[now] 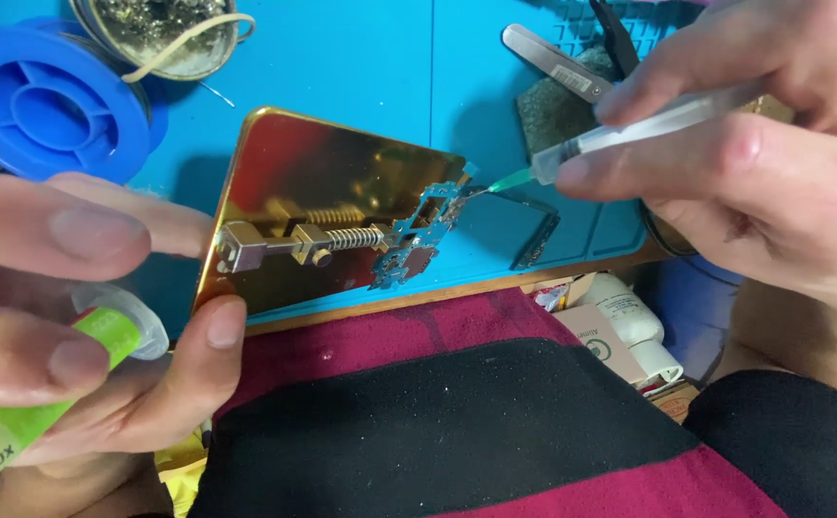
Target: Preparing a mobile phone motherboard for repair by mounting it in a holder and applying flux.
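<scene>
Two hands at work. Right hand (754, 144), upper right of frame, grip closed on clear syringe (629, 129) — long axis slants down-left, green tip touching blue circuit board (418, 235) clamped on gold holder (323, 182), frame centre. Left hand (73, 326), lower left, grips green tube (16, 412) — farther from board.

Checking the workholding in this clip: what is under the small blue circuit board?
The circuit board sits on a gold mirror-finish holder plate, pressed by a spring clamp. The blue silicone mat lies beneath the plate. Whatever is directly under the board is covered.
</scene>
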